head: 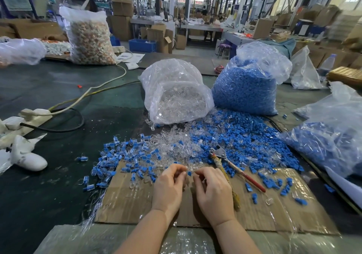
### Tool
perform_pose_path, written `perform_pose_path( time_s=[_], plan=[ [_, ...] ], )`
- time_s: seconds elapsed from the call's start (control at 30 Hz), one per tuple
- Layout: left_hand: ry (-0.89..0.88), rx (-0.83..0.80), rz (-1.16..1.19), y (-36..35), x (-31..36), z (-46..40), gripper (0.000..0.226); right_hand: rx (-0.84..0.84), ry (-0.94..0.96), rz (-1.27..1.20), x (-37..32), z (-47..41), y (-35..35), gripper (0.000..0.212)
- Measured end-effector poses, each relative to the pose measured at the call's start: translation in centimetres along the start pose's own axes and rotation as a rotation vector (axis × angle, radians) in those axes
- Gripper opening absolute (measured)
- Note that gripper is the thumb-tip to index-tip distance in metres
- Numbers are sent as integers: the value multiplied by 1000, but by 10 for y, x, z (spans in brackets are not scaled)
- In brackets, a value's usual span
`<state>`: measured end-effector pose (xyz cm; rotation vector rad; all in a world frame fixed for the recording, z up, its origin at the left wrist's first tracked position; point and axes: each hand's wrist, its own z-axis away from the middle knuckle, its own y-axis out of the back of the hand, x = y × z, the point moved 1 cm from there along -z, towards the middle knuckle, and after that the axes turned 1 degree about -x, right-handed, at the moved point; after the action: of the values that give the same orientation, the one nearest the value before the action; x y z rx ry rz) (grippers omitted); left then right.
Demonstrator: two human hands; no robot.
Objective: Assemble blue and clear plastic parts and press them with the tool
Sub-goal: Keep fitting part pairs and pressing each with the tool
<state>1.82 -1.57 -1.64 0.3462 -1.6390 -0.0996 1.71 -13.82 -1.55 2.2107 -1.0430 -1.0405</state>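
My left hand (169, 185) and my right hand (212, 189) meet over a cardboard sheet (125, 200), fingers curled. Between their fingertips shows a small blue part (189, 173); which hand pinches it, and whether a clear part is held with it, I cannot tell. The pressing tool (231, 163), pliers with one red handle and one cloth-wrapped handle, lies just right of my right hand. Loose clear parts (172, 146) lie ahead, loose blue parts (241, 138) to the right, and joined blue-and-clear pieces (125, 157) to the left.
A bag of clear parts (176, 93) and a bag of blue parts (246, 85) stand behind the piles. Another bag of blue pieces (329, 140) lies at the right. White gloves (25, 155) and cables (64, 120) lie left. A person sits behind a bag (90, 36) far left.
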Motion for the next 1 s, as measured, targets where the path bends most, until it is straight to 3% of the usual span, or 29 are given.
perform_pose_path(
  time_s=[0.3, 0.73, 0.83, 0.9, 1.0],
  plan=[
    [-12, -18, -6, 1, 2, 1, 22, -74, 47, -15, 0, -1, 0, 30],
    [1, -1, -43, 0, 1, -2, 15, -32, 46, 9, 1, -4, 0, 26],
    [30, 14, -19, 0, 1, -4, 18, 38, -65, 164, 3, -6, 5, 26],
    [54, 22, 4, 1, 2, -5, 19, 23, -237, 321, 6, -11, 11, 29],
    [90, 11, 24, 1, 4, -8, 15, -283, -581, 582, 20, -16, 20, 58]
  ],
)
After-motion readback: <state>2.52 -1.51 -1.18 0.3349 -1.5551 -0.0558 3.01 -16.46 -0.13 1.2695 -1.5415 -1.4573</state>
